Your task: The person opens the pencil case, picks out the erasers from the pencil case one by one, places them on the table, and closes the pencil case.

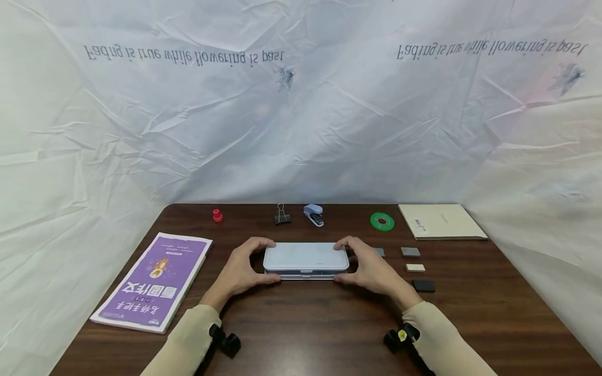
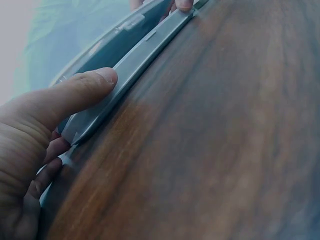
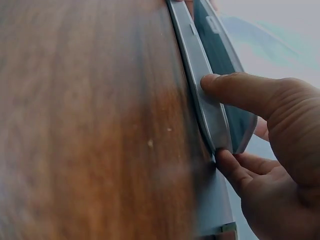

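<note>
A pale grey pencil case (image 1: 305, 256) with a hinged lid lies on the table in the middle of the head view. Its lid stands slightly raised, and a dark gap shows along the near side in both wrist views. My left hand (image 1: 242, 266) grips the left end, its thumb (image 2: 95, 85) on the front wall of the base and a finger on the lid's far corner. At the other end my right hand (image 1: 373, 266) holds the case likewise, thumb (image 3: 220, 85) on the front wall. What the case contains is hidden.
A purple book (image 1: 152, 282) lies left. Along the back are a red cap-like piece (image 1: 217, 215), a binder clip (image 1: 282, 215), a stapler (image 1: 314, 214), green tape (image 1: 382, 221) and a cream notebook (image 1: 442, 222). Right of the case lie several small blocks, including a black one (image 1: 424, 285).
</note>
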`<state>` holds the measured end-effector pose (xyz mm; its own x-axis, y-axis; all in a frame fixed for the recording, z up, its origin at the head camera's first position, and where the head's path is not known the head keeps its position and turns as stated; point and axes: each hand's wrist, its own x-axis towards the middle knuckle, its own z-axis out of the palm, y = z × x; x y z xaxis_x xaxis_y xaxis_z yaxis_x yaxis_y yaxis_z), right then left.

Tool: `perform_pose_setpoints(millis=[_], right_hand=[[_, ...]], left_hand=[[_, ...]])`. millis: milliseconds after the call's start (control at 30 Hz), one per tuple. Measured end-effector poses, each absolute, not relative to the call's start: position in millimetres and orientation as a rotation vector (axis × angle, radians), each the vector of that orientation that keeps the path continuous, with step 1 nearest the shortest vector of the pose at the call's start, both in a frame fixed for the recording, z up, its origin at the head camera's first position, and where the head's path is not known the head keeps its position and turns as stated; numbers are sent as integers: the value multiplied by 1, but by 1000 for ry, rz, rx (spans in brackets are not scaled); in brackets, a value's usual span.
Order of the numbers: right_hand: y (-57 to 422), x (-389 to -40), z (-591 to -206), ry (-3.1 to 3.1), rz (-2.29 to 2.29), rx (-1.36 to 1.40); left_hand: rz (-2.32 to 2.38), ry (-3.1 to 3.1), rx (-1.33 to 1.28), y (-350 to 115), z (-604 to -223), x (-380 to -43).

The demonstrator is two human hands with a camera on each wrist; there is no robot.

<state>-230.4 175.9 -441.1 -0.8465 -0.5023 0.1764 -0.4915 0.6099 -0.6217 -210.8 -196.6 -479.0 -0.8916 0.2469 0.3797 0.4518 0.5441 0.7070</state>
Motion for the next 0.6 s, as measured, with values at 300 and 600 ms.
perform_pose_setpoints(millis=[300,600], right_hand=[[177,-230,-438,2794,-1051,-829],[178,-228,-441,2793,-1056,-783]], left_hand=[[-1230,-2529,-599,-196,-481,-212],[-1289,-2528,-595,-194,-479,-211]])
